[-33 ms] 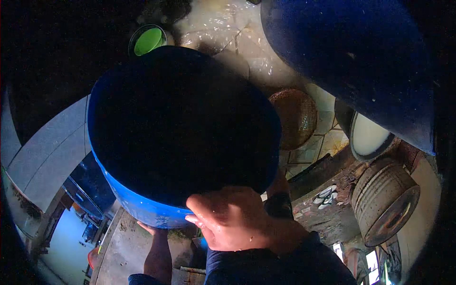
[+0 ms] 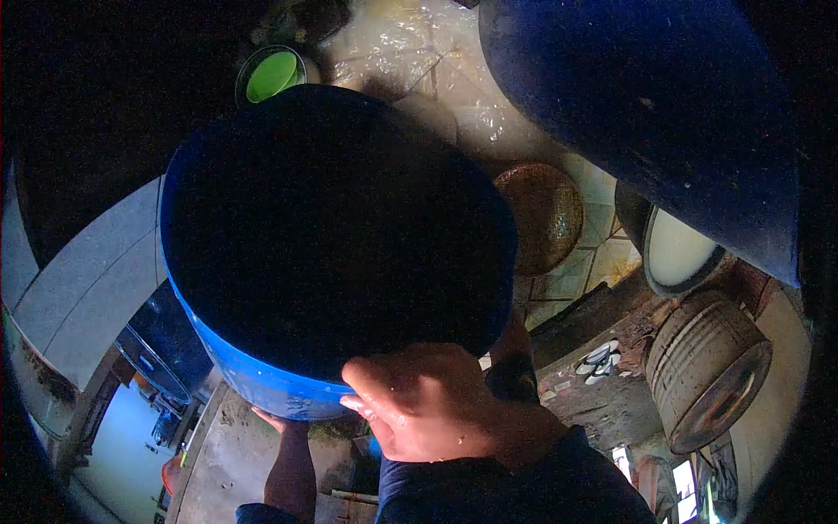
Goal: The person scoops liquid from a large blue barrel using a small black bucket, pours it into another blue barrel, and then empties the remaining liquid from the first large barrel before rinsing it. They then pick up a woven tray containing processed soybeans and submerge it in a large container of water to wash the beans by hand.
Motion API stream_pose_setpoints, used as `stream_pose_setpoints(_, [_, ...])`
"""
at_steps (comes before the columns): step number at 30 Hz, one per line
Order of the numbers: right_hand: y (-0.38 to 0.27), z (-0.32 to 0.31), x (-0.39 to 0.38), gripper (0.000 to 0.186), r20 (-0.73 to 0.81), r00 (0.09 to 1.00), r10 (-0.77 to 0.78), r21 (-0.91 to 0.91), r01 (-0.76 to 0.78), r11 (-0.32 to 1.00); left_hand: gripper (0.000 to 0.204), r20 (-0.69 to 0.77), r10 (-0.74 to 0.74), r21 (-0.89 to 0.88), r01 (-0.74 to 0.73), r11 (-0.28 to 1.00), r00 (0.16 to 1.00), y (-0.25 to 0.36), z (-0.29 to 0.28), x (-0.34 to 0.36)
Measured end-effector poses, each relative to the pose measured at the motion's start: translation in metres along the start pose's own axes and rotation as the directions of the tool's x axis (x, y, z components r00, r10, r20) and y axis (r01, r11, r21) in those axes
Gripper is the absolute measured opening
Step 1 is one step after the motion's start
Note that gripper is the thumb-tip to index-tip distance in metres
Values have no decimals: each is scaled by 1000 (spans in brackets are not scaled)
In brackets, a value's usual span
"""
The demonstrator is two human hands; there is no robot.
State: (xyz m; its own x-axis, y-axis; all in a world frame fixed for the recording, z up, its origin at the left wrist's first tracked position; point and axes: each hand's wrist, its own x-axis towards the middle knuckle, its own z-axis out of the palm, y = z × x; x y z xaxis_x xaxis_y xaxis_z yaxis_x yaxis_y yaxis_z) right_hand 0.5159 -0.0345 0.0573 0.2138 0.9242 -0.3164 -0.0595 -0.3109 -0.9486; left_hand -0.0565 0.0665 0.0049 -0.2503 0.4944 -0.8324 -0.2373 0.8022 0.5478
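Note:
A large blue tub fills the middle of the head view, tipped with its open mouth toward the far side. Its inside is too dark to make out. My right hand, wet, is closed over the near rim, with the thumb side at the edge. Lower down on the left, my left hand supports the tub from below; most of its fingers are hidden behind the wall. Beyond the tub, water glistens on a tiled floor.
A large dark blue barrel looms at far right. Below it are a pot with a whitish inside and a dirty ribbed bucket. A round brown woven basket lies right of the tub. A green bowl sits in a dark container, far left.
The glints on the wet floor beyond the tub have shifted slightly. Both hands and the tub hold the same position.

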Motion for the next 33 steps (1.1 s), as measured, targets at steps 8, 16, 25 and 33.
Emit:
stream_pose_setpoints(8, [7, -1, 0, 22, -61, 998, -28, 29, 30, 999, 91, -57, 21, 23, -20, 1000, 998, -1, 6, -4])
stream_pose_setpoints(16, [7, -8, 1, 23, -21, 1000, -16, -8, 16, 1000, 96, -10, 47, 47, -47, 998, 999, -1, 17, -9])
stream_pose_setpoints(25, [11, -12, 1, 21, -38, 999, -3, 22, 4, 1000, 93, -27, 2, 40, -1, 999, 1000, -1, 22, -11])
stream_pose_setpoints(33, [14, -10, 2, 20, -78, 997, -6, 62, 10, 998, 90, -41, 39, 51, -37, 998, 998, 0, 21, -11])
